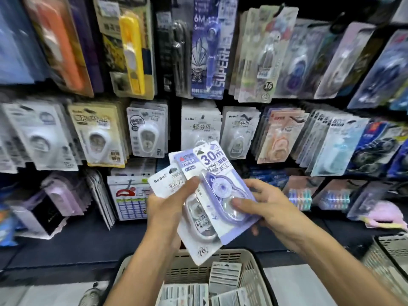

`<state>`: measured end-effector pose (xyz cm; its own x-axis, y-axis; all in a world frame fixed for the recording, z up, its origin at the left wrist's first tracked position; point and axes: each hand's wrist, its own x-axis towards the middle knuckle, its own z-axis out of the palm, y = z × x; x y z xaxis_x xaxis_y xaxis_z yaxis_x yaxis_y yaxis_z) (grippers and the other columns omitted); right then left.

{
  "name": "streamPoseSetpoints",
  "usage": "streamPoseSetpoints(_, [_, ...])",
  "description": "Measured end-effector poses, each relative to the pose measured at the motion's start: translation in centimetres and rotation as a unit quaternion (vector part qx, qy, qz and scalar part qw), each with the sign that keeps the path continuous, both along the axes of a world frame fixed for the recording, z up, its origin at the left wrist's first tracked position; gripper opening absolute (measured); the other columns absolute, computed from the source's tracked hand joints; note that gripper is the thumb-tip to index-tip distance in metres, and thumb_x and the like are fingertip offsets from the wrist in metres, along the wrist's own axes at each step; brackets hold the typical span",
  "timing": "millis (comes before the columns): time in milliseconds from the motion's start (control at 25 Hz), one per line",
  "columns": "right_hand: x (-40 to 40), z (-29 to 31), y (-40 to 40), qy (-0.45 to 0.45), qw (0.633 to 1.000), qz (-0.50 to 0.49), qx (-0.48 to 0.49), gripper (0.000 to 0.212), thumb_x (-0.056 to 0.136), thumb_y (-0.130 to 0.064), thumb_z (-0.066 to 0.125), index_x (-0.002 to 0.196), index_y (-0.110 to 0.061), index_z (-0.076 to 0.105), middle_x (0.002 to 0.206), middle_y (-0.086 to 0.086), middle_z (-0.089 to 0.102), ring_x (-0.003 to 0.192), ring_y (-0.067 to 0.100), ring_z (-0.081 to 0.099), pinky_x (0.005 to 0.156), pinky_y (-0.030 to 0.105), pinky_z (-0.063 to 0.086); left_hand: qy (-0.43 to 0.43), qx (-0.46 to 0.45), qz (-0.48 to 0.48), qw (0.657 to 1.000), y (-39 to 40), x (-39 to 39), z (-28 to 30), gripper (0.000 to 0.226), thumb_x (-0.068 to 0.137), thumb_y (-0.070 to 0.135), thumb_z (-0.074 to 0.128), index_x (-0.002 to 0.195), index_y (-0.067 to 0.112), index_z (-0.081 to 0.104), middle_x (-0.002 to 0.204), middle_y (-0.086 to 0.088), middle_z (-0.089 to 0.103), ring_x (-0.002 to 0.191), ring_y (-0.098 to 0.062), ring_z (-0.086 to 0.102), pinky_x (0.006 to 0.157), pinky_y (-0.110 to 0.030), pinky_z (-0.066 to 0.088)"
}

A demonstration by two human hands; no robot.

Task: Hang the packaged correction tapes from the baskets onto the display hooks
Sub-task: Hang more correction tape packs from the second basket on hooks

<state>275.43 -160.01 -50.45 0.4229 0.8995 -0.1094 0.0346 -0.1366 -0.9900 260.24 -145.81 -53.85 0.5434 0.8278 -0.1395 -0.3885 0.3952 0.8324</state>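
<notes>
Two packs sit fanned in my hands in front of the display: a purple 30m correction tape pack [217, 191] on top and a white BoBo pack [176, 195] beneath it, both held above the grey basket [249, 268]. My left hand [167, 208] pinches the stack, thumb pressed across the card fronts; my right hand [271, 208] grips the purple pack's lower right edge, thumb on the clear blister. I judge these light, with a stiff card back and a slick plastic bubble that could slide, so I'd hold the card edge, not the blister. The purple pack's long axis runs up and slightly left, its hang hole at the top toward the hooks. The matching white packs on the display [199, 127] hang just above it. More packs [224, 277] lie in the basket.
</notes>
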Motion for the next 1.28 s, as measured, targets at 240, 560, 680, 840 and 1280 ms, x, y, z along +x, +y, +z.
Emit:
streamPoseSetpoints(240, [0.8,1.8,1.6,0.081,0.986,-0.132,0.054,0.056,0.067,-0.031,0.083,0.114,-0.007,0.065,0.089,0.008,0.077,0.054,0.018,0.063,0.037,0.024,0.041,0.041,0.047,-0.136,0.989,-0.5,1.3,2.4,0.063,0.048,0.010,0.090,0.110,0.006,0.076,0.105,-0.017,0.078,0.093,-0.035,0.077,0.074,-0.043,0.063])
streamPoseSetpoints(560, [10.3,5.4,-4.0,-0.010,0.927,-0.374,0.032,0.027,0.086,-0.017,0.076,0.111,-0.012,0.068,0.089,0.008,0.075,0.040,0.011,0.060,0.031,0.020,0.035,0.093,0.156,-0.153,0.971,2.9,4.8,8.4,0.063,0.048,0.023,0.091,0.108,0.017,0.073,0.097,-0.003,0.081,0.087,-0.020,0.079,0.073,-0.032,0.060])
streamPoseSetpoints(680, [11.0,4.8,-4.5,-0.024,0.905,-0.423,0.033,0.033,0.085,-0.021,0.077,0.115,-0.021,0.062,0.095,0.007,0.072,0.035,0.015,0.056,0.032,0.022,0.030,0.083,0.162,-0.137,0.974,3.5,5.1,8.5,0.061,0.044,0.031,0.093,0.102,0.020,0.076,0.098,-0.003,0.081,0.088,-0.024,0.079,0.074,-0.036,0.062])
streamPoseSetpoints(840, [11.5,4.2,-5.3,-0.036,0.888,-0.453,0.065,0.016,0.084,-0.022,0.075,0.099,-0.017,0.069,0.065,-0.002,0.062,0.029,0.010,0.038,0.034,0.019,0.027,0.056,0.110,-0.106,0.987,3.9,5.2,7.8,0.050,0.055,0.022,0.090,0.103,0.014,0.076,0.098,-0.009,0.080,0.086,-0.028,0.079,0.064,-0.037,0.064])
streamPoseSetpoints(1280, [12.0,2.2,-5.0,-0.073,0.906,-0.414,0.040,0.017,0.087,-0.019,0.076,0.103,-0.027,0.075,0.093,0.004,0.072,0.040,0.016,0.049,0.034,0.021,0.036,0.039,0.099,-0.111,0.988,2.3,5.5,7.7,0.055,0.053,0.027,0.090,0.104,0.014,0.076,0.097,-0.009,0.081,0.082,-0.028,0.079,0.059,-0.036,0.063])
